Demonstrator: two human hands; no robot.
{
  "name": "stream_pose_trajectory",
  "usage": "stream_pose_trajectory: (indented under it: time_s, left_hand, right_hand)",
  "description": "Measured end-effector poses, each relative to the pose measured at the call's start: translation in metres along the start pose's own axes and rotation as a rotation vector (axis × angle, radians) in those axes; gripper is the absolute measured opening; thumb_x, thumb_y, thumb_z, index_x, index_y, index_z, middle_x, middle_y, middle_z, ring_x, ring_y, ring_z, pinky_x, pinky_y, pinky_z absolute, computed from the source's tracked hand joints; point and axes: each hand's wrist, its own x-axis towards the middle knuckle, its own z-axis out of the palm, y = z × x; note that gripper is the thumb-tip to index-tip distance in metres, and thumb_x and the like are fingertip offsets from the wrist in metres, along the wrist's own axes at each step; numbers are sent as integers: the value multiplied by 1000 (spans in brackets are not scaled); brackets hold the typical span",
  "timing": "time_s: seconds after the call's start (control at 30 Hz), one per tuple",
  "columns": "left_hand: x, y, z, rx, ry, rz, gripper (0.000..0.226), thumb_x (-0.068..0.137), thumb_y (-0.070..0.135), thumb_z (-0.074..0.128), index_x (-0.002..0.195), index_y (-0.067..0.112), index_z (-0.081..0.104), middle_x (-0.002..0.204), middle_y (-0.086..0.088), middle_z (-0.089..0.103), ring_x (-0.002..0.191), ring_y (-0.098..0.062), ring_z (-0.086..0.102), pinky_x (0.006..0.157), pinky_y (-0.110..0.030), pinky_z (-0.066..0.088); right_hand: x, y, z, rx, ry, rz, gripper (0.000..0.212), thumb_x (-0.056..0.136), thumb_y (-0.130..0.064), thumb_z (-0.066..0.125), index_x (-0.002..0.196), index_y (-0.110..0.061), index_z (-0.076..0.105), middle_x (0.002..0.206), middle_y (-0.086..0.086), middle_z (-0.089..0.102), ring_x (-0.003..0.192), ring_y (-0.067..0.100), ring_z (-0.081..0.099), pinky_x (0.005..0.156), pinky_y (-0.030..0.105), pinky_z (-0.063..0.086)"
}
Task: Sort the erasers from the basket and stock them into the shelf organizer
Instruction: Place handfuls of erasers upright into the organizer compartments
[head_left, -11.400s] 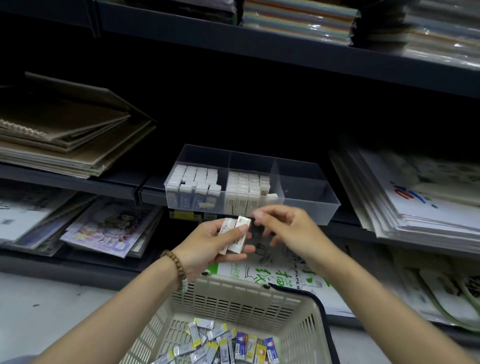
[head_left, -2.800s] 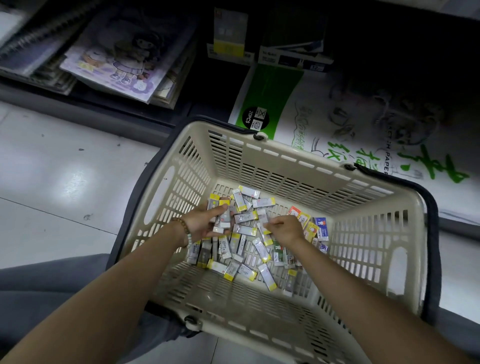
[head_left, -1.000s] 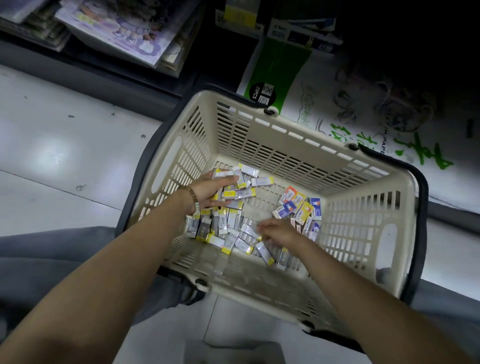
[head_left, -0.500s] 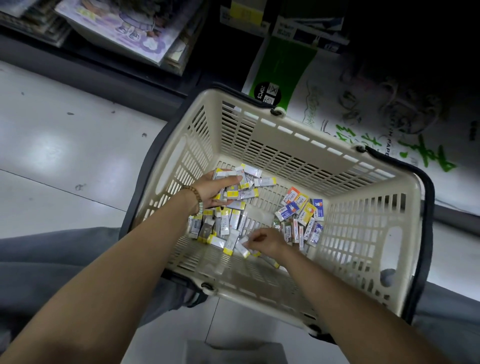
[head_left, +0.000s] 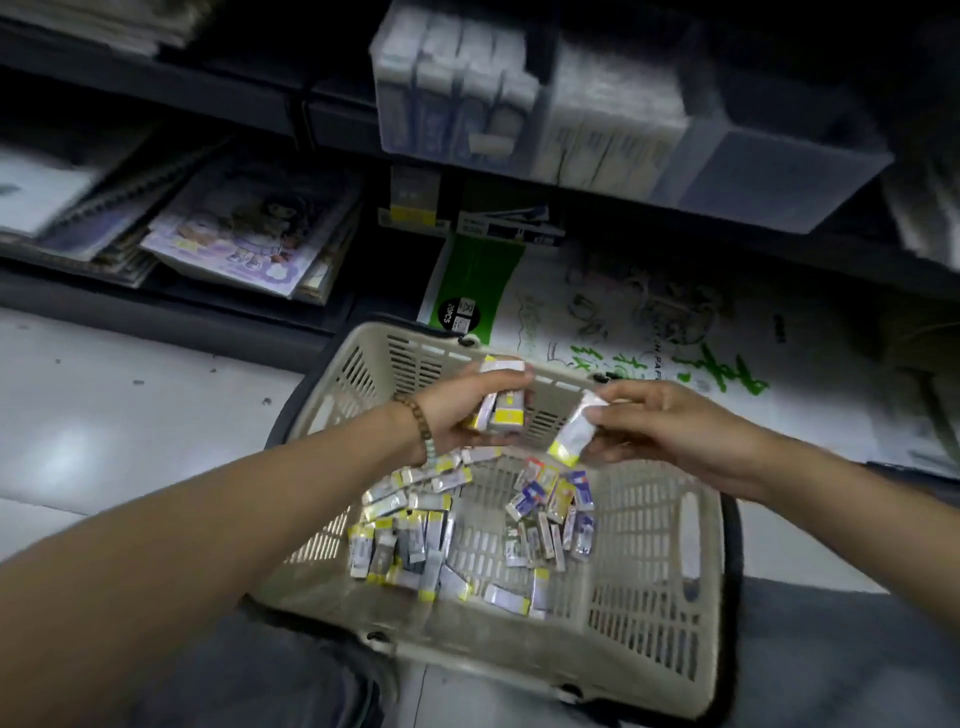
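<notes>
Pale glossy floor underneath, dark shelving unit rising behind. Nearest, set on that floor, a beige slotted basket, carrying the loose erasers in two rough heaps on its bottom: yellow-ended ones to the left, blue-and-red ones to the right. Above the far rim, left grip, bead bracelet at the wrist, curled round a small bundle of yellow-ended erasers. Just beside it, right grip pinching a single eraser, tilted, yellow end lowest. By the look of them: small, light, stiff little blocks in smooth sleeves, probably slick against one another, so liable to squirt out of a stack if squeezed only at the ends. Best taken across the long flat faces, bundle squared up edge to edge, pressure modest; little to break, though a sleeve may slide off. Farther back, on the bottom shelf, a flat paper pack with a green panel, picture books to its left. Farthest and highest, blurred, the clear shelf organizer: left and middle sections packed with pale erasers, a third compartment to the right.
</notes>
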Motion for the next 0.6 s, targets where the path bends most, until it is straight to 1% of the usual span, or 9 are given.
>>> stream_pose_trajectory:
  time_s: [0.07, 0.1, 0.17, 0.23, 0.3, 0.4, 0.5, 0.53, 0.6]
  left_hand:
    - [-17, 30, 22, -57, -25, 105, 12, 84, 24, 67, 94, 23, 61, 77, 4, 69, 64, -11, 68, 54, -25, 54]
    - [-26, 42, 31, -98, -41, 137, 13, 82, 24, 67, 94, 23, 61, 74, 4, 69, 62, -13, 67, 54, -26, 54]
    - [-42, 58, 45, -178, -71, 151, 17, 80, 26, 66, 95, 19, 61, 74, 1, 69, 61, -15, 67, 55, -29, 57]
    - [-53, 67, 56, -233, -103, 135, 17, 85, 24, 61, 98, 14, 61, 78, -3, 70, 64, -19, 69, 57, -32, 58]
    - [-57, 72, 65, -190, -108, 158, 17, 85, 19, 60, 101, 12, 61, 80, -5, 71, 66, -19, 69, 57, -31, 57]
    - [-60, 78, 76, -90, -111, 220, 31, 68, 27, 71, 97, 17, 67, 78, 0, 71, 63, -11, 68, 54, -23, 54]
    - [-60, 81, 80, -74, -87, 250, 55, 55, 35, 76, 106, 18, 65, 78, 0, 71, 62, -9, 67, 50, -20, 51]
    - [-59, 81, 79, -69, -80, 258, 58, 54, 36, 77, 108, 18, 64, 78, 1, 71, 62, -9, 67, 49, -19, 51]
    - [-60, 82, 76, -22, -80, 275, 53, 55, 38, 75, 105, 21, 64, 73, 3, 70, 59, -8, 66, 48, -19, 50]
  right_hand:
    - [-33, -33, -10, 87, -7, -100, 31, 67, -30, 74, 94, -16, 70, 93, 10, 73, 76, 12, 70, 66, 17, 56]
    - [-47, -44, -12, 114, -4, -155, 31, 67, -31, 73, 94, -16, 71, 93, 10, 73, 75, 12, 69, 65, 17, 55]
    - [-64, -57, -13, 138, 29, -241, 30, 70, -31, 69, 95, -15, 72, 92, 9, 73, 75, 11, 68, 66, 17, 55]
    - [-67, -64, -10, 159, 94, -292, 28, 75, -26, 65, 98, -12, 71, 88, 7, 71, 70, 10, 64, 62, 17, 54]
    - [-62, -74, -5, 193, 139, -320, 27, 83, -20, 60, 106, -6, 67, 83, 8, 67, 65, 10, 60, 57, 15, 52]
    - [-56, -92, 4, 228, 108, -365, 29, 94, -19, 49, 112, -2, 63, 80, 5, 65, 65, 11, 55, 52, 16, 47]
    - [-57, -98, 2, 286, 78, -368, 31, 95, -19, 49, 115, 2, 60, 73, 4, 60, 58, 10, 48, 44, 15, 41]
    - [-58, -98, 2, 288, 84, -361, 31, 94, -18, 50, 115, 4, 59, 72, 6, 58, 55, 9, 47, 43, 15, 40]
    - [-57, -96, 2, 262, 121, -352, 32, 91, -16, 55, 114, 7, 57, 73, 11, 54, 52, 8, 47, 43, 15, 42]
